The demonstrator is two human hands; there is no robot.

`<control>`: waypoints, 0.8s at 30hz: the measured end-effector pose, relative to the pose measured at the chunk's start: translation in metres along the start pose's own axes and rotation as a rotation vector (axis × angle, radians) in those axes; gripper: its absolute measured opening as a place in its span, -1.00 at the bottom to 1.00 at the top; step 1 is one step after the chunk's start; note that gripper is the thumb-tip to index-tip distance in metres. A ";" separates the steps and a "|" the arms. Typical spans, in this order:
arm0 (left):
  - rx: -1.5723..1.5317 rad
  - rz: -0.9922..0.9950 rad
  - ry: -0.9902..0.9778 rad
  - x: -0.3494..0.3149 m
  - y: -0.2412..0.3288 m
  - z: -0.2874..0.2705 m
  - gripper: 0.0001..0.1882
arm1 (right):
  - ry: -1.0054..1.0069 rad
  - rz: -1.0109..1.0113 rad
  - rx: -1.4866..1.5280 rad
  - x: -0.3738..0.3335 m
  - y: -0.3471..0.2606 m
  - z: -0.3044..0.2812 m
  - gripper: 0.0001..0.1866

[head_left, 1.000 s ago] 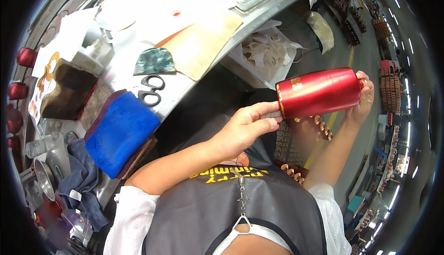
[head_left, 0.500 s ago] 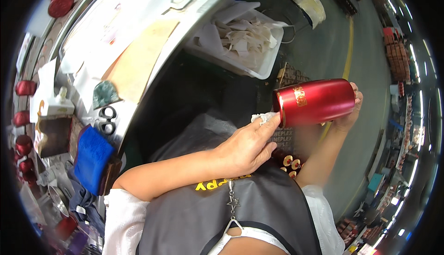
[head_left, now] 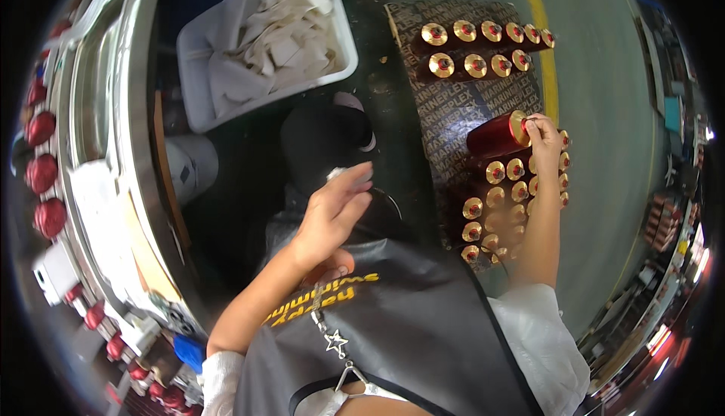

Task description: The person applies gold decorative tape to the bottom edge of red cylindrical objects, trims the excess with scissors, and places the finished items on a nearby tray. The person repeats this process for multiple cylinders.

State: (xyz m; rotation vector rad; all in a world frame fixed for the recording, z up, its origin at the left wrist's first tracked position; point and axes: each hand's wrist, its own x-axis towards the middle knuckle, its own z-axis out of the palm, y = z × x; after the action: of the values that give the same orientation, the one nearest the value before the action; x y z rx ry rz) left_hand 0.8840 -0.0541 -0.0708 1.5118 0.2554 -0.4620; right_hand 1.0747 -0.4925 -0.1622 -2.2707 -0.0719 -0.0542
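Observation:
My right hand [head_left: 545, 137] pinches a glossy red bottle [head_left: 495, 137] by its narrow top, above the gold shoulder. The bottle leans with its base toward the left, over a printed board [head_left: 445, 118]; whether its base touches the board I cannot tell. Standing red bottles with gold tops [head_left: 474, 65] fill rows on the far part of the board, and several more [head_left: 495, 172] stand on the near part, some behind my right forearm. My left hand [head_left: 328, 220] is in front of my apron, a bit of white cloth [head_left: 337, 173] showing at its fingers, mostly hidden.
A white bin [head_left: 347, 46] heaped with pale scraps [head_left: 291, 35] sits on the floor at the far left. Along the left runs a workbench [head_left: 140, 76], with a white bucket [head_left: 192, 163] beside it. A yellow line [head_left: 547, 61] crosses the floor past the board.
The red bottle has gone from both hands in front of me to my right hand alone over the board. My left hand has drawn away leftward, and the view has swung right.

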 end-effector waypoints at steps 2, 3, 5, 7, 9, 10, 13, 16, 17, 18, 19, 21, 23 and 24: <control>-0.008 -0.075 0.040 0.008 0.000 -0.005 -0.53 | 0.108 -0.014 -0.123 0.013 0.052 -0.011 -0.83; -0.007 -0.135 0.068 0.011 0.000 -0.007 -0.55 | 0.165 0.026 -0.184 0.020 0.076 -0.017 -0.82; 0.092 -0.118 0.114 0.016 0.001 -0.010 -0.60 | 0.242 -0.014 -0.388 0.046 0.123 -0.028 -0.74; 0.154 -0.148 0.136 0.025 -0.001 -0.013 -0.62 | 0.330 -0.008 -0.410 0.080 0.167 -0.034 -0.73; 0.235 -0.156 0.147 0.034 -0.003 -0.017 -0.63 | 0.357 0.003 -0.552 0.114 0.205 -0.042 -0.78; 0.243 -0.159 0.154 0.039 -0.005 -0.019 -0.63 | 0.377 0.083 -0.553 0.131 0.221 -0.045 -0.74; 0.306 -0.104 0.247 0.057 -0.007 -0.028 -0.65 | 0.461 0.204 -0.680 0.179 0.262 -0.048 -0.69; 0.306 -0.190 0.294 0.081 -0.008 -0.044 -0.64 | 0.548 0.198 -0.652 0.219 0.295 -0.037 -0.69; 0.269 -0.291 0.304 0.088 -0.008 -0.051 -0.65 | 0.544 0.201 -0.673 0.232 0.304 -0.034 -0.69; 0.209 -0.320 0.314 0.095 -0.010 -0.054 -0.66 | 0.540 0.220 -0.698 0.244 0.313 -0.028 -0.69; 0.132 -0.366 0.334 0.102 -0.013 -0.058 -0.66 | 0.529 0.248 -0.727 0.253 0.321 -0.022 -0.69; 0.143 -0.418 0.308 0.115 -0.020 -0.064 -0.65 | 0.507 0.220 -0.742 0.273 0.335 -0.010 -0.69; 0.172 -0.445 0.279 0.127 -0.028 -0.069 -0.65 | 0.488 0.270 -0.768 0.286 0.346 0.004 -0.69; 0.092 -0.439 0.303 0.130 -0.033 -0.069 -0.64 | 0.492 0.274 -0.779 0.290 0.350 0.011 -0.67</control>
State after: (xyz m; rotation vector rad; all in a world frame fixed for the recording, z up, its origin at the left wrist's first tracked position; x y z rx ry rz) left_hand 0.9934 -0.0033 -0.1614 1.6159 0.8237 -0.5955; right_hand 1.3885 -0.6998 -0.4180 -2.9355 0.6169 -0.5770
